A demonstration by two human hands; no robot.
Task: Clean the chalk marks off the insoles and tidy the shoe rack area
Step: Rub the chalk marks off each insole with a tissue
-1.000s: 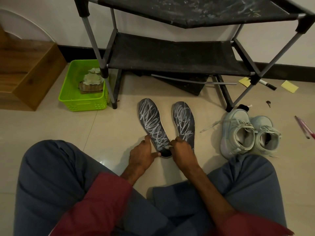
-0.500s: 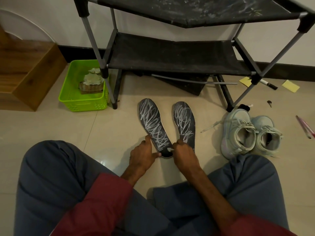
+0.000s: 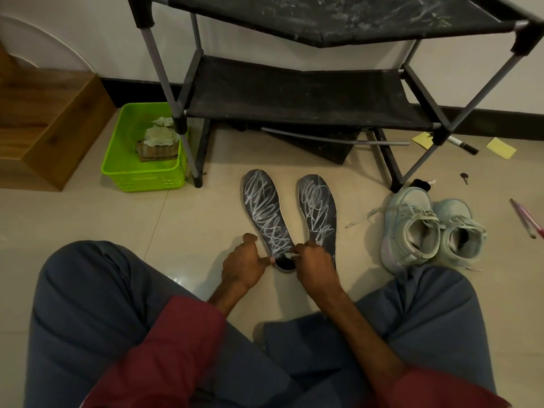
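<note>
Dead ahead, both insoles lie flat on the floor (image 3: 206,219), dark and scrawled with white chalk. The left insole (image 3: 263,210) tips its toe toward eleven o'clock. The left hand (image 3: 247,263) pinches its heel edge, and the right hand (image 3: 316,263) holds a small white piece (image 3: 290,255) there. The right insole (image 3: 318,207) lies just beside it, at its three o'clock. The black shoe rack (image 3: 294,92) stands at twelve, its top shelf chalk-smeared.

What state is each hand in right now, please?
Left hand: curled at heel of left insole; grip cannot be told.
Right hand: pinching a small white piece.

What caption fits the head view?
Left hand grips a chalk-scribbled insole while right hand holds a white piece at its heel.
</note>
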